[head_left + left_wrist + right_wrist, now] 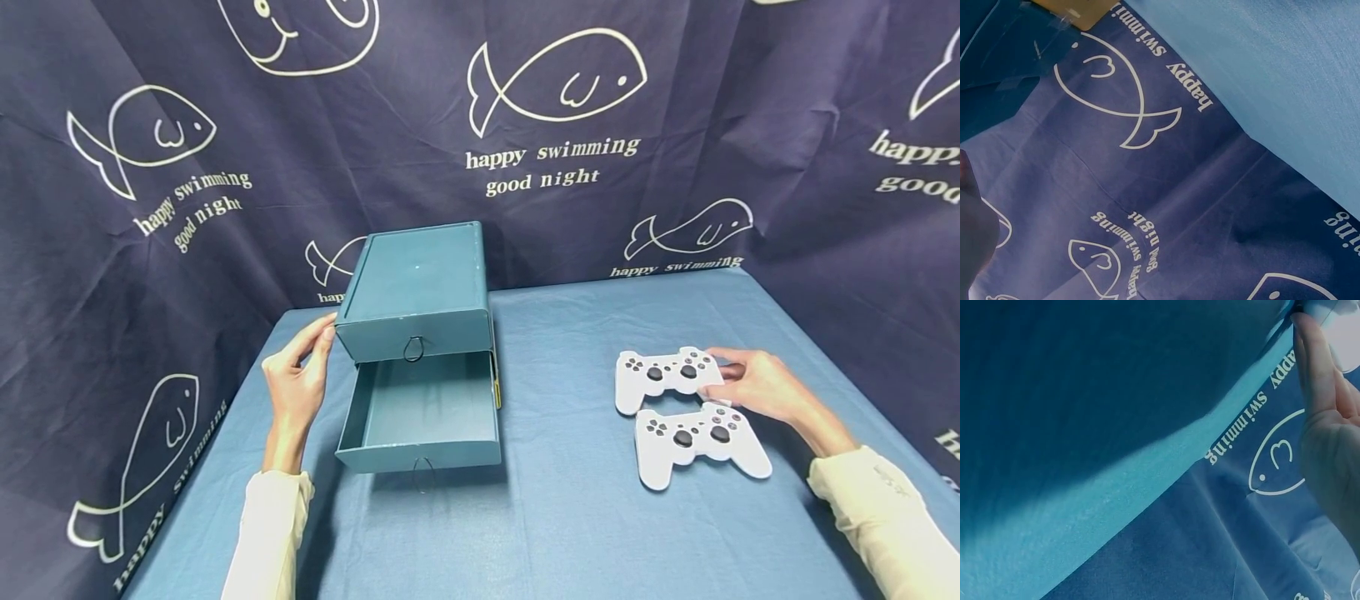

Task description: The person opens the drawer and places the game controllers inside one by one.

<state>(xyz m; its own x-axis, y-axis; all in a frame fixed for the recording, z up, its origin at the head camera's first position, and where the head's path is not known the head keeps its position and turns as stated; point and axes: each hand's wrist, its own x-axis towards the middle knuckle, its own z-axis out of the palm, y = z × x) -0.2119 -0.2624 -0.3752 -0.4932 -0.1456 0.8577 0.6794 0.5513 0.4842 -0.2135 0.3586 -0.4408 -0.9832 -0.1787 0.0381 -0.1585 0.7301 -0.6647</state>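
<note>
Left hand, nearly closed, pinching corner of drawer box; lower drawer sitting open. Right hand, nearly closed, pinching far controller, right of drawer box; near controller lying just in front. Best: holding drawer box steady, gripping snugly, not bumping near controller.

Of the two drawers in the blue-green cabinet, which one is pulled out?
The lower drawer: it juts forward with its inside showing, while the upper drawer sits closed in the cabinet.
</note>
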